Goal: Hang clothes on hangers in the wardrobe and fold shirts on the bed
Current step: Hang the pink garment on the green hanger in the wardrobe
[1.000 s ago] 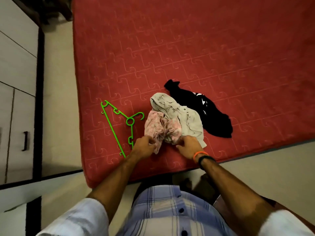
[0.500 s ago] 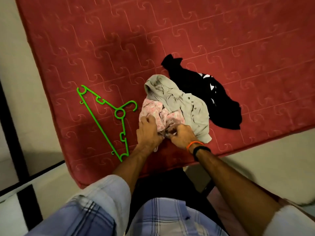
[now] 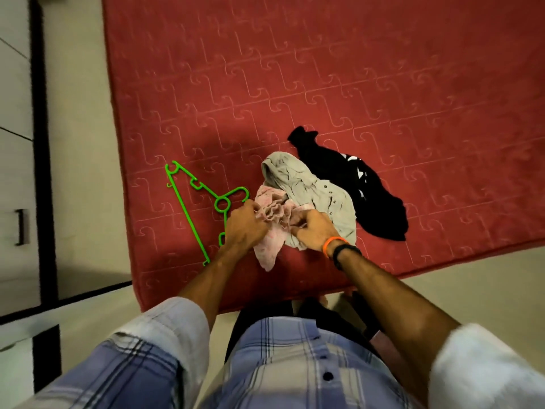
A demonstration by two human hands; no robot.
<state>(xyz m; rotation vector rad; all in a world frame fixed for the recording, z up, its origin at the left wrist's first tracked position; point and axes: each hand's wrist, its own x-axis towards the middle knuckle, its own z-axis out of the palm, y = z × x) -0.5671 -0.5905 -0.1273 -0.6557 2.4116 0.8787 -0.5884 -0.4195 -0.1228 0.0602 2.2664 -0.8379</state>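
Observation:
A crumpled pink garment (image 3: 269,246) lies near the front edge of the red bed (image 3: 324,84). My left hand (image 3: 246,228) grips its left side and my right hand (image 3: 314,233) pinches its bunched fabric on the right. A grey button shirt (image 3: 318,196) lies partly under the pink one, just behind my right hand. A black garment (image 3: 362,187) with white print sits to the right of the grey shirt. A green plastic hanger (image 3: 193,202) lies flat on the bed, left of my left hand, its lower end hidden behind that hand.
White wardrobe doors (image 3: 14,172) with a dark handle (image 3: 20,227) stand at the far left, across a strip of pale floor (image 3: 82,172). My checked shirt fills the bottom of the view.
Both hands have gathered more of the pink garment, bunching it between them, and its lower end now hangs toward the bed edge. The camera has shifted.

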